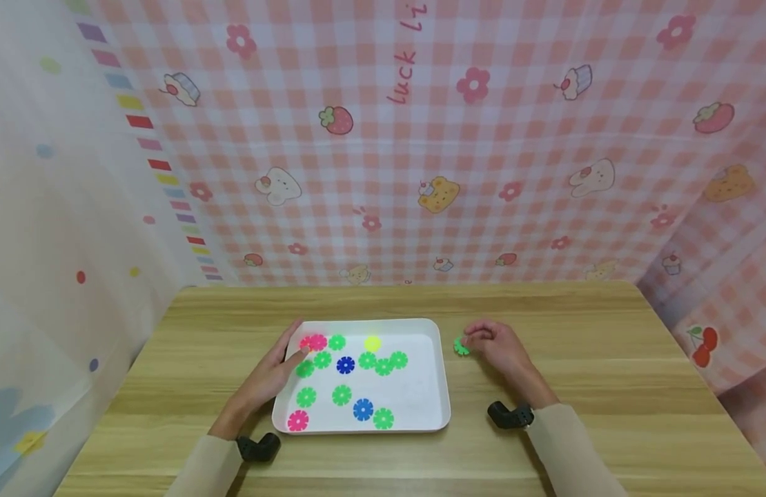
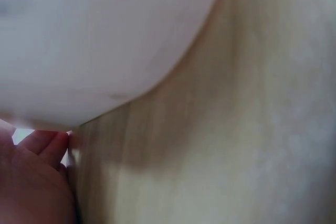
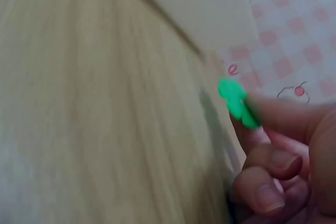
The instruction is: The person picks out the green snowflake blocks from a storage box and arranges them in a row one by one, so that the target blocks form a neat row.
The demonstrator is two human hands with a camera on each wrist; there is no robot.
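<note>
Right hand [image 1: 496,346] pinches green disc [image 1: 460,347] — likely light, stiff, best held edgewise; left hand [image 1: 272,373] grips tray [image 1: 414,399] at nine o'clock.

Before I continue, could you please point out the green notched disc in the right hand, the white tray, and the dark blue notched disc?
Held green notched disc [image 3: 234,100]: right wrist view, middle of its visible part.
White tray [image 1: 414,397]: head view, bare floor.
Dark blue notched disc [image 1: 340,366]: head view, left of its centre.
</note>
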